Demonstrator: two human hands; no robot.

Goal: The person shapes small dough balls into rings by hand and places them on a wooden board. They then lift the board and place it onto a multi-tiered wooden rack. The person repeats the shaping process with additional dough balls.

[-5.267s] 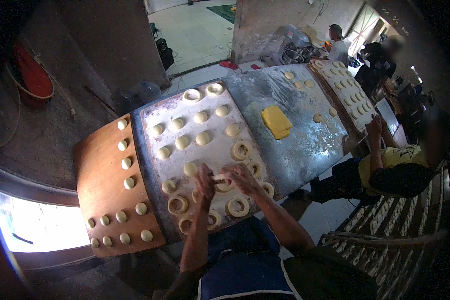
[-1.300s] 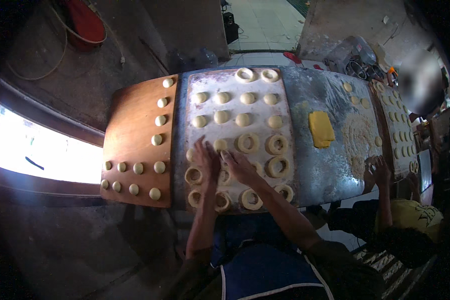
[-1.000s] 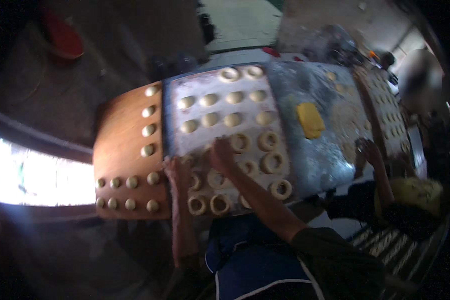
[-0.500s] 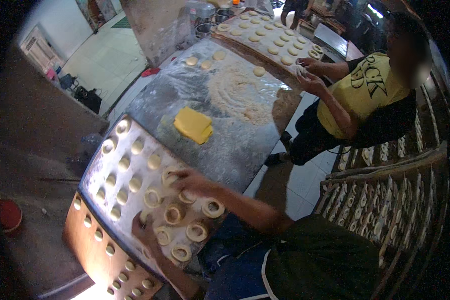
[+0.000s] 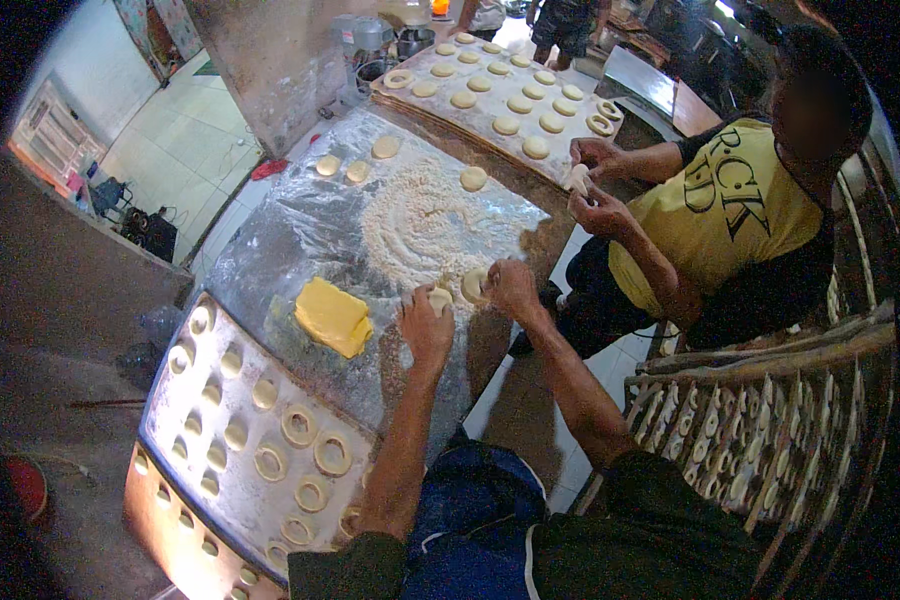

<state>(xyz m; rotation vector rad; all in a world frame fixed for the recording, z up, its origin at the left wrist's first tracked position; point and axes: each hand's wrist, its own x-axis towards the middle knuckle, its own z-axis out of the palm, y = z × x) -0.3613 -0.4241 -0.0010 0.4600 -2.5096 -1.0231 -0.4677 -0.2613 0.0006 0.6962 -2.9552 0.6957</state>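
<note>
Small bakery workroom, by the look of it. Long metal-looking surface dusted with loose flour. Boards at either end: the near one with dough rounds and rings, the far one likewise. Slatted rack, lower right, lined with more pale rings. Probable mixer at back. Co-worker in yellow shirt shaping dough. Rough, stained walls; white floor tiles.

1 fisheye view, head-worn, looking down, near table
</note>
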